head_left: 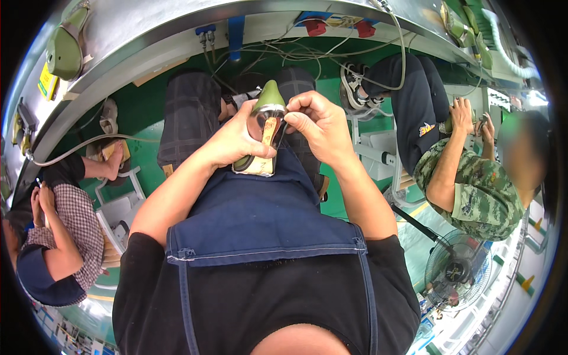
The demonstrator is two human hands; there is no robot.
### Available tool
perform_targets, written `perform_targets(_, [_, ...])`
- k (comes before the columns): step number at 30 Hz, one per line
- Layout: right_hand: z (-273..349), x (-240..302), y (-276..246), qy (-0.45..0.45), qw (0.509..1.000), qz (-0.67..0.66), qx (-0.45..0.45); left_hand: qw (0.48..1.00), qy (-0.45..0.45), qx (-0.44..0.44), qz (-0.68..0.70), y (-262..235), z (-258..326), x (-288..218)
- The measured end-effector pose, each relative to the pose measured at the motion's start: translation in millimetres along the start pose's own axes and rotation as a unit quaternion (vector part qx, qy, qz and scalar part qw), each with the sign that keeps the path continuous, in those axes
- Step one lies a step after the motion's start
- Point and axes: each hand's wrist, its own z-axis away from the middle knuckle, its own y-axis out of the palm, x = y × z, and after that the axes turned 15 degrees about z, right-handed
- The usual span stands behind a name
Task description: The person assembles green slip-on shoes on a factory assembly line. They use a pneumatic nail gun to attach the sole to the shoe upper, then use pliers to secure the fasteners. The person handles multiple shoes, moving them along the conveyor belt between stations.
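Observation:
Over my lap, a green shoe last (271, 96) points its narrow tip away from me. A glossy dark upper (256, 126) wraps its middle, and a cream-coloured sole piece (254, 170) shows on the side toward me. My left hand (239, 139) is closed round the last from the left, its thumb across the cream piece. On the other side, my right hand (319, 125) has thumb and forefinger pinched together at the edge of the dark upper. The blue apron (254, 201) lies beneath both hands.
A metal-edged bench (177, 36) curves across the far side, with green lasts (64, 53) on it at left. Cables (278, 50) hang below. Co-workers sit at left (65, 248) and right (473, 183). A floor fan (455, 269) stands at lower right.

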Motion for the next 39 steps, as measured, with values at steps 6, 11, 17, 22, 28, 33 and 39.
perform_targets(6, [-6,7,7,-0.020,0.996,0.084,-0.009,0.999,-0.009,-0.005,0.038,-3,-1,4])
perform_targets(11, [-4,6,19,-0.079,0.971,0.215,-0.073,0.999,-0.022,-0.034,0.017,-2,2,8])
perform_targets(17, [-4,-16,11,-0.023,0.998,-0.059,0.013,0.998,0.015,-0.008,0.054,-12,0,10])
perform_targets(22, [0,-41,23,-0.029,0.997,0.043,0.058,0.971,0.072,0.046,0.225,-10,6,-1])
perform_targets(28, [0,-27,41,-0.043,0.993,-0.090,0.057,0.985,0.091,-0.023,0.146,7,14,-9])
perform_targets(33, [10,-22,48,-0.070,0.989,-0.127,0.037,0.984,0.171,-0.044,0.009,11,16,-5])
perform_targets(39, [16,-32,58,-0.110,0.993,-0.028,0.016,0.975,0.217,-0.021,-0.045,6,18,-1])
